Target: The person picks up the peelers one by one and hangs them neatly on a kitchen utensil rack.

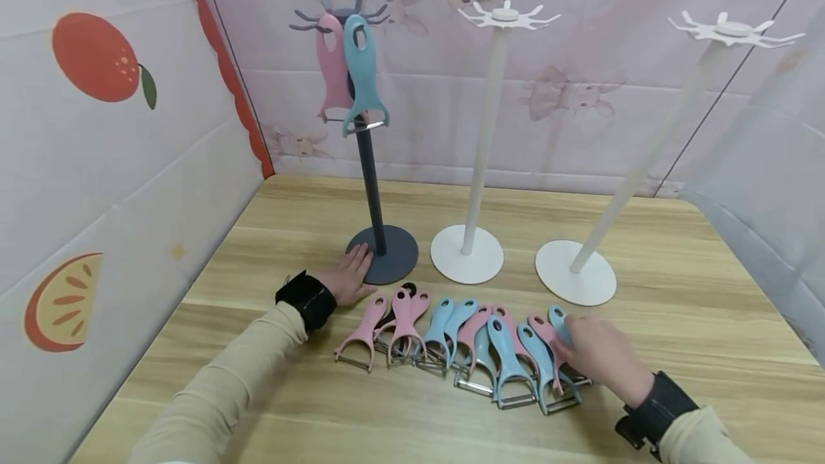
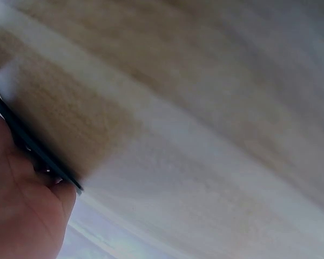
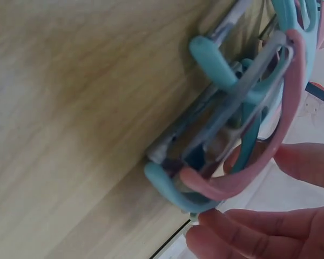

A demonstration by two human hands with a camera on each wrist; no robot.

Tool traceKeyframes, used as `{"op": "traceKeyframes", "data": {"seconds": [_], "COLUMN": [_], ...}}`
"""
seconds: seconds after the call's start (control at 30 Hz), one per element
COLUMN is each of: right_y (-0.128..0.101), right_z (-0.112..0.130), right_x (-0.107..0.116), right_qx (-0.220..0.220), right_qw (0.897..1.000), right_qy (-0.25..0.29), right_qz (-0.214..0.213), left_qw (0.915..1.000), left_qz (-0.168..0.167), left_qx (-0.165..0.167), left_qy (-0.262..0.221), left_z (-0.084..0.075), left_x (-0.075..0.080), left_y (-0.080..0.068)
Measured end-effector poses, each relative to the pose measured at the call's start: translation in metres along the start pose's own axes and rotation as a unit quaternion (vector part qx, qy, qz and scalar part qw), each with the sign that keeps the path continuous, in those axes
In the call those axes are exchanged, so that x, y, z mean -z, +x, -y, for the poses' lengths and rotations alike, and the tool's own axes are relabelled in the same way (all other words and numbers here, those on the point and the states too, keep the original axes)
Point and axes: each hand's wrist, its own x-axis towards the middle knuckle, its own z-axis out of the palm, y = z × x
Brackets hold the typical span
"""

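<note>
My left hand (image 1: 346,279) rests with its fingers on the round base (image 1: 401,256) of the dark grey stand; in the left wrist view the hand (image 2: 27,210) lies against the base's dark edge (image 2: 38,145). My right hand (image 1: 602,349) is at the right end of a row of pink and blue peelers. There its thumb and fingers pinch a blue peeler (image 1: 558,319), beside a pink peeler (image 1: 546,335). In the right wrist view the thumb (image 3: 308,162) and fingers lie around the overlapping heads of the pink peeler (image 3: 243,181) and the blue peeler (image 3: 170,189).
Blue peelers (image 1: 505,349) and pink peelers (image 1: 367,324) overlap along the table (image 1: 387,421). On the dark stand (image 1: 369,177) hang a pink peeler (image 1: 333,66) and a blue peeler (image 1: 364,66). Two white hook stands, a middle one (image 1: 483,142) and a right one (image 1: 644,163), carry nothing.
</note>
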Motion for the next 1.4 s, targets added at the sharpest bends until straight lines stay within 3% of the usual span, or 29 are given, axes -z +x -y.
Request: {"op": "traceKeyframes", "data": {"seconds": [0.6, 0.83, 1.0, 1.1, 1.23, 1.4], "right_y": [0.004, 0.005, 0.013, 0.021, 0.033, 0.049], "right_z": [-0.004, -0.004, 0.000, 0.006, 0.017, 0.039], "right_x": [-0.004, -0.004, 0.003, 0.011, 0.024, 0.039], "right_qx": [0.021, 0.032, 0.037, 0.073, 0.133, 0.179], "right_qw": [0.999, 0.998, 0.995, 0.985, 0.963, 0.936], "right_qy": [-0.013, -0.021, 0.016, 0.030, 0.011, 0.007], "right_qz": [-0.021, -0.049, -0.087, -0.152, -0.236, -0.303], "left_qw": [0.9997, 0.9983, 0.9995, 0.9999, 0.9999, 1.0000], "left_qz": [-0.006, -0.016, -0.007, 0.002, 0.002, 0.002], "left_qx": [0.012, -0.001, 0.007, 0.014, 0.011, 0.006], "left_qy": [-0.019, -0.056, -0.030, -0.010, -0.005, -0.004], "left_z": [0.001, 0.014, 0.009, 0.005, 0.003, 0.002], "left_x": [0.002, -0.009, -0.004, -0.001, -0.001, -0.003], "left_y": [-0.003, 0.004, 0.003, 0.002, 0.002, 0.002]}}
